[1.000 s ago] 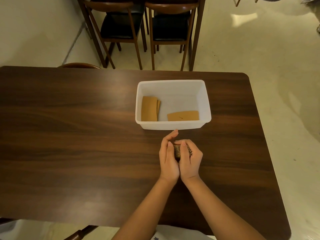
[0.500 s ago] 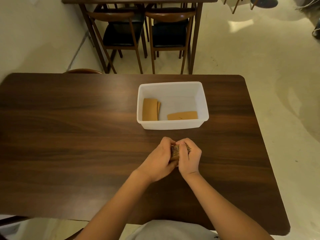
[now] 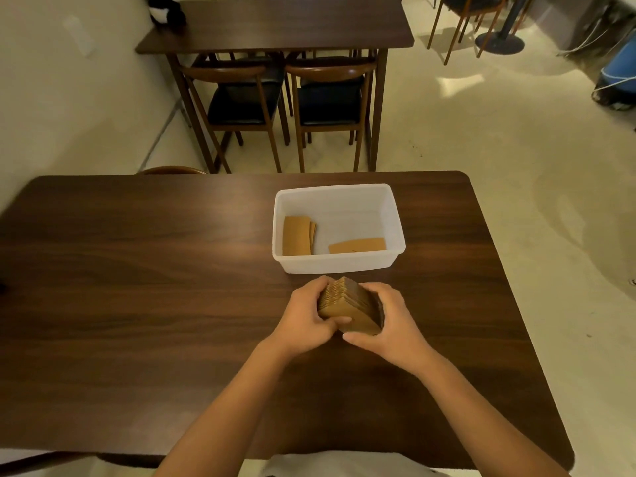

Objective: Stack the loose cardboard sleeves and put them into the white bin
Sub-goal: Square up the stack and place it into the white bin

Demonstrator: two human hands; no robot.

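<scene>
A thick stack of brown cardboard sleeves [image 3: 351,306] is held between both hands just above the dark wooden table [image 3: 137,304], a little in front of the white bin [image 3: 339,266]. My left hand [image 3: 304,315] grips the stack's left side with the thumb across its face. My right hand [image 3: 387,320] cups the right side and the bottom edge. Inside the bin lie a small pile of sleeves [image 3: 296,235] at the left and a single flat sleeve [image 3: 358,245] near the front wall.
A second wooden table [image 3: 275,25] with two dark-seated chairs [image 3: 241,98] stands beyond the far edge. A chair back [image 3: 172,171] peeks over the table's far left edge. More chairs and a round table base are at the upper right.
The stack has tilted so its broad face now shows toward me, and both hands have shifted their grip around it. The camera view has risen, showing more of the room.
</scene>
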